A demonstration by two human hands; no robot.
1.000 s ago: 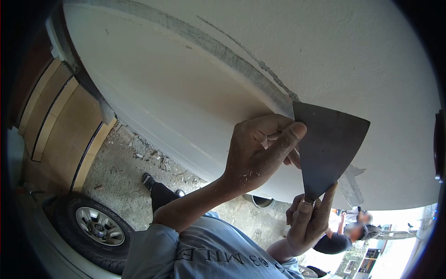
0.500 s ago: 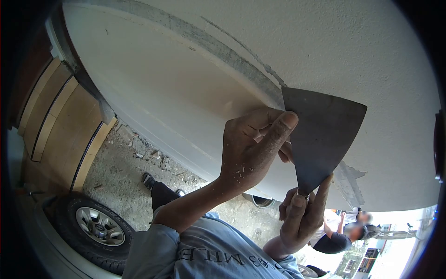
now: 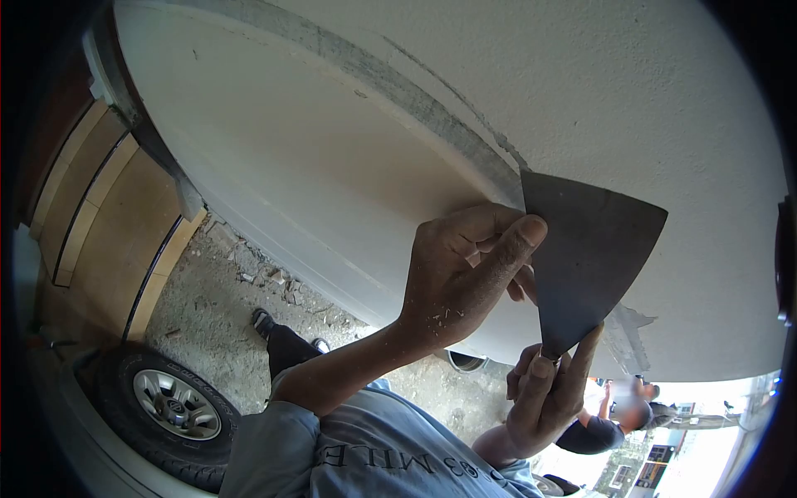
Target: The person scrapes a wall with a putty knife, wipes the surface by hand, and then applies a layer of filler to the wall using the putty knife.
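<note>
A wide putty knife (image 3: pixel 594 249) with a dark grey blade is held up against a pale, curved plastered surface (image 3: pixel 664 116). My right hand (image 3: pixel 548 402) is closed around its handle end, the index finger stretched along the base of the blade. The handle itself is mostly hidden in that hand. With thumb and fingers, my left hand (image 3: pixel 465 274) pinches the blade's left edge near its upper corner. That corner meets the end of a rough grey line (image 3: pixel 465 104) on the surface. Pale flecks cling to my left wrist.
A grey band (image 3: pixel 365 62) curves along the surface. To the right, a grey patch (image 3: pixel 627 336) shows behind the blade. At lower left are a vehicle wheel (image 3: pixel 178 402) and tiled steps (image 3: pixel 116 224). Rubble (image 3: pixel 270 278) lies on the ground. Another person (image 3: pixel 598 432) is at lower right.
In the picture, both hands and the putty knife sit slightly farther right and lower, and the surface has shifted similarly. Both grips look the same.
</note>
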